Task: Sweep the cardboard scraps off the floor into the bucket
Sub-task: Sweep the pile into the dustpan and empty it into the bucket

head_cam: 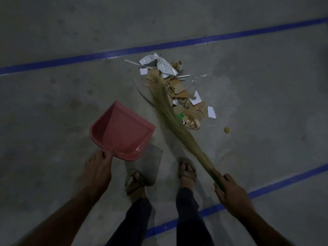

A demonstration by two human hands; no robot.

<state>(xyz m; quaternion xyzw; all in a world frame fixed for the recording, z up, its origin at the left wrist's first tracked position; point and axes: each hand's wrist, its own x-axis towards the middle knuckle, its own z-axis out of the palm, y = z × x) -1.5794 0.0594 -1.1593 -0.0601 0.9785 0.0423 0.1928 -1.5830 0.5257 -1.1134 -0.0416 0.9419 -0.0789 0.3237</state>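
On the concrete floor [53,107], just this side of the far blue tape line [177,43], lies a loose pile of cardboard scraps [181,93] mixed with white paper bits, a crumpled foil piece [159,65] and a small green item [181,116]. Right hand [230,192] grips the green handle of a grass broom [170,119], bristles laid along the pile's left side and over its near edge, likely set to gather or drag the scraps. Left hand [99,167] holds a pink dustpan [120,130] by its handle, pan tilted with its open mouth toward the pile, apart from it — probably staged as the catch. Scraps not in the pan yet; one stray crumb [226,130] sits well to the pile's right. No bucket in view, so the tipping step looks some way off. Person's feet in sandals [187,173] stand between pan and broom handle; a grey sheet [147,162] lies flat under the left foot. Room is dim; a second blue tape line [266,192] crosses the near right of the floor.
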